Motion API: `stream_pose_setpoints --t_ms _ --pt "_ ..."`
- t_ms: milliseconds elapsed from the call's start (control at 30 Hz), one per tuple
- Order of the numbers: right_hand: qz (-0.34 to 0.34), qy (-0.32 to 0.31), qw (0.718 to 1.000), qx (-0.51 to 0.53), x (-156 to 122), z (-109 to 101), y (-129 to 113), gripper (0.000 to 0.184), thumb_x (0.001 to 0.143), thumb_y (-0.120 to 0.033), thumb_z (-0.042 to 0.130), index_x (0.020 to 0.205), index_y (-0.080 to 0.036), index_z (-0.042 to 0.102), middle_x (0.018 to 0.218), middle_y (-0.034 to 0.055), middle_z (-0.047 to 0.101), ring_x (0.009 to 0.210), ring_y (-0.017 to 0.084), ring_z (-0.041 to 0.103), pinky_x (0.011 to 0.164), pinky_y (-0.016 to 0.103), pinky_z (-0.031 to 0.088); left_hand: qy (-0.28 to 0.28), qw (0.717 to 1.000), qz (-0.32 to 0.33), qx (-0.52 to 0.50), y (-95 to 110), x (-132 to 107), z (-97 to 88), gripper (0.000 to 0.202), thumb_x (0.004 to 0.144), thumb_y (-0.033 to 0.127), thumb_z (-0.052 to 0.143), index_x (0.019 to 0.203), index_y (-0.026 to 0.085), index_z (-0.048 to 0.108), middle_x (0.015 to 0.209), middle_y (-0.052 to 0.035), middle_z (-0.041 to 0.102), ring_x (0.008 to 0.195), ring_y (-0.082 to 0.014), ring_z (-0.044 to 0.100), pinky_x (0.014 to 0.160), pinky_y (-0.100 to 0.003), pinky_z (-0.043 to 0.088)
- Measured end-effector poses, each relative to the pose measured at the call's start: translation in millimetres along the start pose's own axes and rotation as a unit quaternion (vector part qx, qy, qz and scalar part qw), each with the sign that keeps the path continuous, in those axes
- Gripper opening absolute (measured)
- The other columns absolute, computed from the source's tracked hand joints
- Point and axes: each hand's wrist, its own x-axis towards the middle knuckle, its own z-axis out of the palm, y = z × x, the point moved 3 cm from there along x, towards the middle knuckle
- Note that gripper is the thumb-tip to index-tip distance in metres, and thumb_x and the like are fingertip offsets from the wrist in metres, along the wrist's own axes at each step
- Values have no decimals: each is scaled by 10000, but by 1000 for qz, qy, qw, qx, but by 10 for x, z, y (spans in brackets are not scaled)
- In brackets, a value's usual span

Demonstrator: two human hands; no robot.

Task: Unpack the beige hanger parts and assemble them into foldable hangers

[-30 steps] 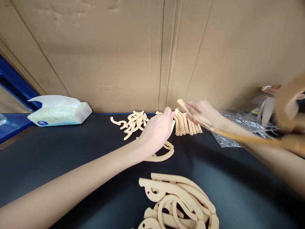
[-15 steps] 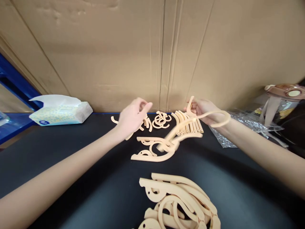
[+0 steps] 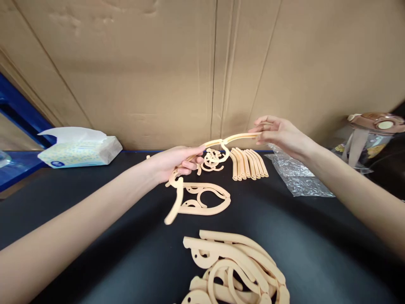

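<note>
Over the smooth black tabletop (image 3: 95,257): left hand (image 3: 172,162) clamped on one curved, jointed, beige plastic-looking hanger (image 3: 240,136), right hand (image 3: 278,134) lightly pinching its end; one folded beige hanger (image 3: 205,210) lies below.

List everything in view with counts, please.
Held hanger: one, cream, raised centre
Folded hanger: one, cream, middle
Hanger pile: one, cream, front
Long pieces: several, cream, back right
Small pieces: several, cream, back centre
Tissue packet: one, pale, left
Plastic bag: one, clear, right
Bottle: one, brown-lidded, far right
Table: one, black, beneath
Cardboard wall: one, brown, behind
Frame: one, blue, left
Left hand: one, around held hanger
Right hand: one, at hanger's right end
</note>
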Motion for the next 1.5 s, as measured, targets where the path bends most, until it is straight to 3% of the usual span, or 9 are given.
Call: stream_pose_setpoints --t_ms 100,200,300,400,567,800,1000,1267,1500 --pt "-42 -73 982 -172 -72 143 -73 339 638 -208 669 969 -194 594 916 57 671 728 169 621 651 316 519 18 998 -9 -66 36 27 -55 375 901 421 520 644 151 485 518 71 335 320 18 160 251 -91 140" --pt "-76 -56 935 -342 -203 361 -160 284 714 -228 612 995 -191 634 867 31 676 656 147 599 604 279 459 -7 998 3 -65 53 9 -9 249 892 351 541 734 159 550 499 92 220 334 0 120 256 -96 125" --pt "-78 -45 913 -399 -330 556 -221 294 761 -217 568 1046 -201 638 794 4 678 638 143 598 580 250 415 -18 1000 -4 -7 37 -27 59 182 849 252 599 702 164 538 511 101 153 360 -9 81 271 -107 88" --pt "-73 -34 887 -455 -405 650 -241 257 842 -266 500 1052 -189 626 709 15 670 590 164 590 522 253 356 -16 997 -12 74 14 -46 97 388 788 243 672 551 179 371 516 99 160 385 -6 72 292 -127 51" --pt "-97 -25 786 -611 -432 689 -234 307 936 -264 339 995 -123 606 611 83 625 480 196 525 473 290 217 -8 984 16 175 27 -55 41 484 764 335 692 529 200 291 505 91 171 405 -23 99 326 -162 61" --pt "-58 -110 895 -429 -242 449 -170 311 900 -229 354 677 -168 562 547 -2 507 486 110 419 506 249 290 75 938 34 336 82 -148 -2 302 755 336 670 604 181 459 478 67 277 402 -45 205 376 -200 116" --pt "47 1 851 -523 -28 70 66 213 831 -195 394 823 -148 601 638 47 585 581 164 513 549 272 330 75 967 59 238 147 -202 93 230 825 354 598 700 161 585 540 69 196 421 -37 133 373 -189 72" --pt "91 -36 818 -567 -93 279 399 350 840 -208 395 1128 -88 553 947 175 687 853 287 645 643 313 407 57 989 53 125 173 -237 169 326 799 284 552 528 168 412 529 75 157 414 -31 89 312 -140 84" --pt "79 -25 815 -573 -90 300 343 375 906 -287 341 1156 -139 578 965 145 697 873 282 645 659 324 411 -64 993 84 47 153 -263 331 241 744 247 384 516 173 358 510 34 256 383 -55 219 307 -150 251"
